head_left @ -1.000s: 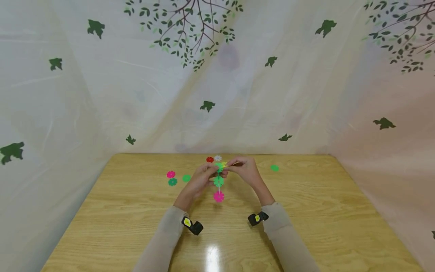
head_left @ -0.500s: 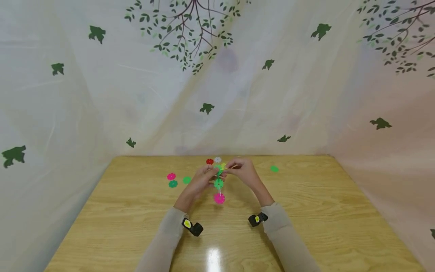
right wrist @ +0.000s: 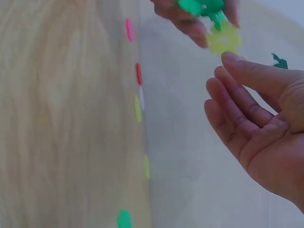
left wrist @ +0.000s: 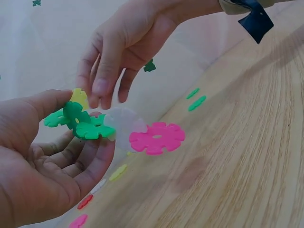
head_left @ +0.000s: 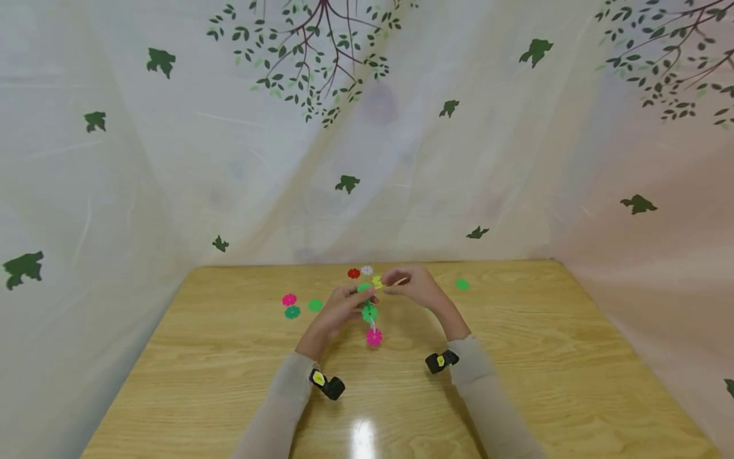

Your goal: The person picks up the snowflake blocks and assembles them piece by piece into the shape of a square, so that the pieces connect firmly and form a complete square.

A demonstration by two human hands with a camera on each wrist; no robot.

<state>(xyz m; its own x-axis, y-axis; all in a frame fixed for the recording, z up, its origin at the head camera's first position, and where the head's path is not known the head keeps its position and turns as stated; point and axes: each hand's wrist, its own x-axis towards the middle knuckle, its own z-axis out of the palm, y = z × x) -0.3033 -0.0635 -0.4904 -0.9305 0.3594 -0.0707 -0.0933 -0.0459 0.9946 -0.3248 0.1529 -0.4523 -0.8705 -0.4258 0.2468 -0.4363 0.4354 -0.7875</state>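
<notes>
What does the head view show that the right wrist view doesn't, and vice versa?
Only the head view: the printed branches and the chain's pink end.
Only the right wrist view: the palm of the right hand.
Both: that hand itself, the left hand holding the chain's green pieces, plus the red piece and white piece on the table.

in the right wrist view, the top edge crops the left hand [right wrist: 183, 21] and its blurred green pieces [right wrist: 213, 6].

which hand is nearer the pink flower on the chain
Left. The left hand holds the chain, close to the pink flower; the right hand is farther off, up and right of it in the head view.
</notes>
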